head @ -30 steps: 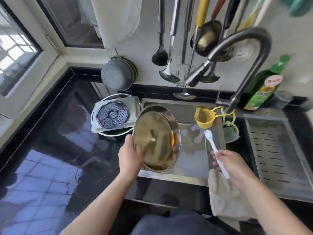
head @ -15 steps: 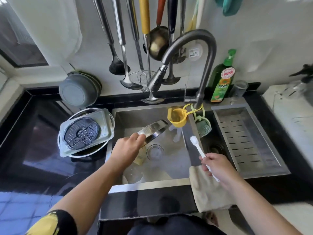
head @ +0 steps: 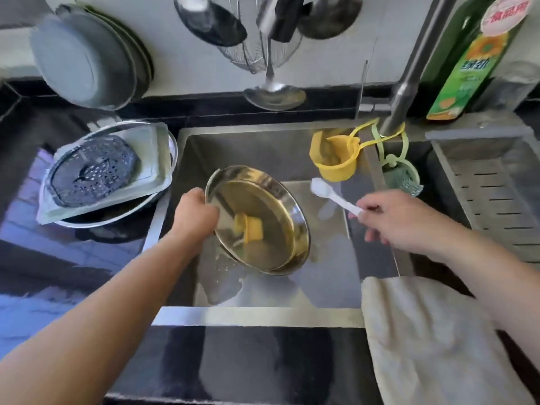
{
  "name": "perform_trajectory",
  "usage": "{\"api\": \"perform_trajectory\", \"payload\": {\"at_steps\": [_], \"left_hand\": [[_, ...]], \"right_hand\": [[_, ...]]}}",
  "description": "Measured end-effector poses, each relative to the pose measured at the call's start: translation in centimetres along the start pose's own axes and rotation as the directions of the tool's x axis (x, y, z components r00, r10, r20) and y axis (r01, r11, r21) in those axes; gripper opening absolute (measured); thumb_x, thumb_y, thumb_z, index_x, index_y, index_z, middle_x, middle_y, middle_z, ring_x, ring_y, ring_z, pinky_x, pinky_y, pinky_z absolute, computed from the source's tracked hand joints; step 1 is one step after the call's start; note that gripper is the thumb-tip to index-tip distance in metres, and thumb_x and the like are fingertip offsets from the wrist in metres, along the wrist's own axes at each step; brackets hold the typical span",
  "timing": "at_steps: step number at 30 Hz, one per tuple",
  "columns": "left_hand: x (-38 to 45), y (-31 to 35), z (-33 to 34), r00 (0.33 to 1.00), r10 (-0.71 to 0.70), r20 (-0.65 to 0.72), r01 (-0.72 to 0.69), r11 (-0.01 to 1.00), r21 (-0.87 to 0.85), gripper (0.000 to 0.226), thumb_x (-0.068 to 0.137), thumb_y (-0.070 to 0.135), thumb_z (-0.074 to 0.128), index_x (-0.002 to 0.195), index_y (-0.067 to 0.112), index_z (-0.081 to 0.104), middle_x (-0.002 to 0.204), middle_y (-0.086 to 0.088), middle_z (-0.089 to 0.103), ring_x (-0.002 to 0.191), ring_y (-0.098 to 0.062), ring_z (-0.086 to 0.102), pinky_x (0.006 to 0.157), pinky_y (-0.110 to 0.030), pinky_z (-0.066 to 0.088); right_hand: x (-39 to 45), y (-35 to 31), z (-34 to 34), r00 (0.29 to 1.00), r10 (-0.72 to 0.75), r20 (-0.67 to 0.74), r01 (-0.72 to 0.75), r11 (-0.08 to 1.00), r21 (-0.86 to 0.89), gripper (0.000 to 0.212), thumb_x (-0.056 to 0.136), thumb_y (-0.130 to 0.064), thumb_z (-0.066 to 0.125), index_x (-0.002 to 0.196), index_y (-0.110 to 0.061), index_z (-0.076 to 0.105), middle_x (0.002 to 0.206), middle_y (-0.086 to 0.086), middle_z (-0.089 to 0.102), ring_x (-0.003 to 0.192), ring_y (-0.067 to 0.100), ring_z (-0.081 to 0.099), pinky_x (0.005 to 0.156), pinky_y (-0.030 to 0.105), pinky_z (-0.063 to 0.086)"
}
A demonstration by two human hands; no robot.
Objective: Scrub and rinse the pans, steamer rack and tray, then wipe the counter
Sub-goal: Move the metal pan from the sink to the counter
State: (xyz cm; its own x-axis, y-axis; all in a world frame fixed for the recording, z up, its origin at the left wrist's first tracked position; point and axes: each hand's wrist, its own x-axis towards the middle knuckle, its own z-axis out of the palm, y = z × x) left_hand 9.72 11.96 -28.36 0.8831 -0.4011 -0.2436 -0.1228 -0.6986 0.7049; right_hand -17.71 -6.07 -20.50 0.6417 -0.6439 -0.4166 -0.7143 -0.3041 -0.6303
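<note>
left hand (head: 195,215): fingers clamped on rim of steel pan (head: 257,220), tilted over sink (head: 263,315), fingertips hidden behind rim | right hand (head: 400,220): fingers pinch white brush (head: 336,197), handle end hidden | steamer rack (head: 92,171) on tray (head: 152,147), on desk left | hanging utensils cut off at top

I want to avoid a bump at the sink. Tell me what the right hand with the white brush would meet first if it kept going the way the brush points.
The right hand points the white brush up-left. That line likely meets the yellow strainer cup hanging from the faucet first, though depth is unclear; the tilted steel pan lies lower-left of it.
</note>
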Motion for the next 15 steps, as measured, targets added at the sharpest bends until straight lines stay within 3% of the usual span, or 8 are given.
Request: {"api": "perform_trajectory", "payload": {"at_steps": [2,3,5,7,9,12,15], "left_hand": [[1.1,0.3,0.7,1.000,0.000,0.021,0.002,0.997,-0.071,0.020,0.082,-0.001,0.051,0.095,0.014,0.048,0.085,-0.012,0.055,0.064,-0.027,0.053,0.039,-0.025,0.040],[1.3,0.4,1.0,0.999,0.005,0.050,0.001,0.992,-0.123,0.034,0.083,-0.003,0.047,0.109,0.019,0.048,0.092,-0.015,0.057,0.064,-0.028,0.057,0.041,-0.027,0.046],[0.9,1.1,1.2,0.991,0.044,0.124,-0.026,0.989,-0.143,0.053,0.086,-0.005,0.039,0.121,0.034,0.048,0.087,-0.016,0.063,0.053,-0.026,0.062,0.049,-0.038,0.058],[0.0,1.9,0.9,0.979,0.079,0.186,-0.084,0.996,0.021,0.031,0.093,-0.001,0.038,0.100,0.019,0.061,0.056,-0.012,0.062,0.041,-0.027,0.063,0.059,-0.043,0.062],[-0.8,2.8,0.3,0.977,0.083,0.198,-0.120,0.975,0.186,0.029,0.098,0.004,0.045,0.073,0.006,0.060,0.043,-0.009,0.059,0.046,-0.028,0.069,0.055,-0.034,0.059],[-2.6,4.3,-0.7,0.960,0.098,0.263,-0.190,0.915,0.355,0.027,0.095,0.002,0.046,0.073,0.004,0.060,0.048,-0.010,0.062,0.049,-0.026,0.071,0.040,-0.024,0.049],[-4.6,5.3,-0.9,0.933,0.066,0.353,-0.210,0.897,0.388,0.025,0.096,-0.002,0.040,0.079,-0.002,0.057,0.052,-0.016,0.055,0.041,-0.027,0.062,0.045,-0.036,0.059]], "right_hand": [[2.3,-0.7,0.0,0.995,-0.083,-0.051,0.078,0.993,-0.086,0.021,0.102,-0.019,0.054,0.093,-0.018,0.073,0.069,0.005,0.070,0.053,0.008,0.055,0.052,0.023,0.039],[3.1,-1.0,0.2,0.990,-0.118,-0.080,0.110,0.989,-0.098,0.021,0.101,-0.019,0.054,0.092,-0.017,0.073,0.069,0.007,0.070,0.058,0.012,0.056,0.055,0.027,0.040],[3.9,-1.4,0.7,0.974,-0.175,-0.140,0.161,0.981,-0.109,0.022,0.100,-0.017,0.054,0.090,-0.019,0.074,0.071,0.010,0.070,0.062,0.016,0.057,0.059,0.030,0.041],[3.3,-1.4,1.4,0.956,-0.210,-0.203,0.190,0.975,-0.114,0.023,0.098,-0.015,0.053,0.089,-0.021,0.074,0.070,0.010,0.071,0.059,0.017,0.056,0.060,0.030,0.042],[1.8,-1.8,2.2,0.946,-0.202,-0.253,0.183,0.978,-0.096,0.025,0.097,-0.012,0.052,0.090,-0.019,0.074,0.072,0.013,0.071,0.057,0.018,0.056,0.059,0.030,0.043],[-1.3,-2.1,2.9,0.944,-0.182,-0.274,0.149,0.980,-0.135,0.024,0.097,-0.010,0.053,0.084,-0.013,0.072,0.079,0.016,0.069,0.067,0.026,0.062,0.058,0.030,0.042],[-3.5,-1.8,2.5,0.931,-0.178,-0.320,0.112,0.971,-0.213,0.024,0.097,-0.014,0.052,0.080,-0.012,0.069,0.084,0.016,0.069,0.083,0.035,0.069,0.067,0.039,0.053]]}}
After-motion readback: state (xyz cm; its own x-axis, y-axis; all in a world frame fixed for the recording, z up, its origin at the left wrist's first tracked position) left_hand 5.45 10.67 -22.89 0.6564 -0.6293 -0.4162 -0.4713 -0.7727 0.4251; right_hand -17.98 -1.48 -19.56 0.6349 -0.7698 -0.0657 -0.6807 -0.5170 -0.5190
